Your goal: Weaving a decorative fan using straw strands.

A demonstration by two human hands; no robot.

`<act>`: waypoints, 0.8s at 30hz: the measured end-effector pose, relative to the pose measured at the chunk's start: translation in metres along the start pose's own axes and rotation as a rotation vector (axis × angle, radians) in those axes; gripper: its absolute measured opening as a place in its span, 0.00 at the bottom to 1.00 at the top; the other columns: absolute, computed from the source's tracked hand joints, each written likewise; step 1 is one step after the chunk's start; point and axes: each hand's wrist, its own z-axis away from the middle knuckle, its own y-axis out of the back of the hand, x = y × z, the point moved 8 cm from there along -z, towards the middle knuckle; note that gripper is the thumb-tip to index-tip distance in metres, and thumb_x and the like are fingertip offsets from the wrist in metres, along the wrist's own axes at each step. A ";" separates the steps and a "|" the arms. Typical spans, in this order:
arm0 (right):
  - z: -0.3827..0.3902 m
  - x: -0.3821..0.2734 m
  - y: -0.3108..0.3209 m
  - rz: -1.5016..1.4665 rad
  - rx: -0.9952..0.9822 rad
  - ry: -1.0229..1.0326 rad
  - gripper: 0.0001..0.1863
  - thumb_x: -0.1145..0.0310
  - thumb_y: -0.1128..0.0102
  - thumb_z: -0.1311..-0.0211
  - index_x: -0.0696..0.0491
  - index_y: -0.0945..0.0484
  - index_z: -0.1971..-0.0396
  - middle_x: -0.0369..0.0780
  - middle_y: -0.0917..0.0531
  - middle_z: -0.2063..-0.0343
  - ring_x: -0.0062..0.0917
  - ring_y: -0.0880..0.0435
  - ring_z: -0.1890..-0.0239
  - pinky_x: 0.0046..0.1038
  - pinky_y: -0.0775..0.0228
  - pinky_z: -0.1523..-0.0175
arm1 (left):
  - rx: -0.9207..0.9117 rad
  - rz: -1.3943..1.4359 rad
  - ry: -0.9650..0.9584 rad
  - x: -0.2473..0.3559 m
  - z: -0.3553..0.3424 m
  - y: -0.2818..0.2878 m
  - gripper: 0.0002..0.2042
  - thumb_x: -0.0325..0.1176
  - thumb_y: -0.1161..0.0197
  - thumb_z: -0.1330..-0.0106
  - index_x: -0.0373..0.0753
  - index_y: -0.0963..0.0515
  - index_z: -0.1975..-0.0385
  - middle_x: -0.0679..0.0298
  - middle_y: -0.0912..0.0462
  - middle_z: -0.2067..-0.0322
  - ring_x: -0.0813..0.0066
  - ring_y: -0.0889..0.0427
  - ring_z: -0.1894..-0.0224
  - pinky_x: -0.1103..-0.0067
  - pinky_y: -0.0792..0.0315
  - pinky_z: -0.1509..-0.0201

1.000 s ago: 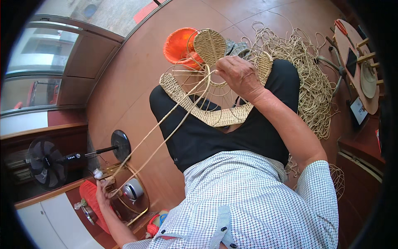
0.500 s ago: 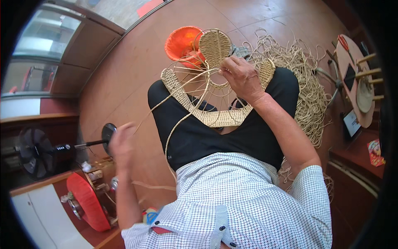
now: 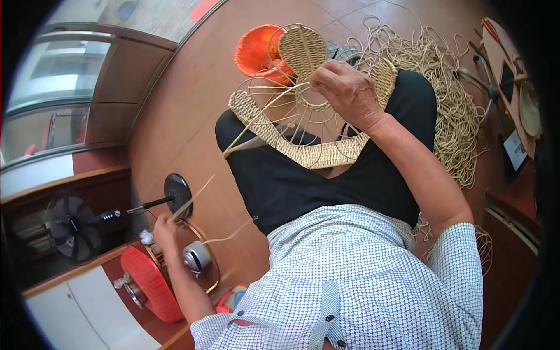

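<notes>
A round wire frame (image 3: pixel 324 155) rests across my thighs, its near rim woven into a U-shaped band of straw-coloured cord. A rounded woven panel (image 3: pixel 302 51) fills its far section, and a small corded ring sits at the centre among bare wire spokes. My right hand (image 3: pixel 347 90) is closed beside that ring, pinching the cord where it meets the frame. From there a length of cord (image 3: pixel 205 185) runs down to the left. Far out on that side, my left hand (image 3: pixel 166 230), slightly blurred, is closed on the cord and holds it stretched.
A big loose heap of cord (image 3: pixel 452 125) lies on the floor at right. Behind the frame stands an orange-lined bin (image 3: pixel 251 51). At left are a black fan (image 3: pixel 73 227), a silver pot (image 3: pixel 197 256) and a red-covered stool (image 3: pixel 150 283). A wooden stand (image 3: pixel 507 76) borders the right.
My left hand has swung down and outward, drawing the cord along with it. The loop of cord over my left thigh has pulled up toward the frame. My right hand keeps its place on the frame.
</notes>
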 end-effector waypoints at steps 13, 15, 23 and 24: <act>0.006 -0.002 -0.007 0.034 0.021 0.026 0.05 0.67 0.28 0.39 0.46 0.17 0.66 0.33 0.15 0.64 0.32 0.12 0.60 0.35 0.19 0.59 | -0.836 1.669 -0.189 0.429 0.065 -0.029 0.21 0.37 0.39 0.18 0.32 0.26 0.34 0.64 0.16 0.59 0.79 0.16 0.60 0.80 0.19 0.54; 0.004 -0.004 -0.005 0.042 0.028 0.058 0.06 0.67 0.27 0.39 0.46 0.17 0.66 0.33 0.15 0.64 0.31 0.12 0.60 0.34 0.20 0.59 | -0.773 2.077 -0.082 0.449 0.047 -0.029 0.19 0.37 0.39 0.18 0.32 0.25 0.35 0.63 0.15 0.60 0.79 0.15 0.60 0.80 0.18 0.54; 0.008 -0.006 0.001 0.055 0.046 0.113 0.06 0.70 0.28 0.41 0.47 0.16 0.64 0.34 0.15 0.62 0.30 0.11 0.58 0.32 0.17 0.56 | -0.544 1.801 -0.481 0.525 -0.001 0.026 0.13 0.34 0.42 0.17 0.30 0.18 0.48 0.61 0.13 0.64 0.77 0.13 0.66 0.79 0.16 0.61; 0.008 -0.006 0.002 0.059 0.049 0.113 0.06 0.70 0.28 0.41 0.47 0.16 0.64 0.34 0.15 0.62 0.30 0.11 0.58 0.32 0.17 0.56 | -0.563 1.700 -0.564 0.537 -0.003 0.028 0.13 0.34 0.42 0.17 0.31 0.18 0.46 0.61 0.12 0.63 0.77 0.12 0.65 0.79 0.15 0.59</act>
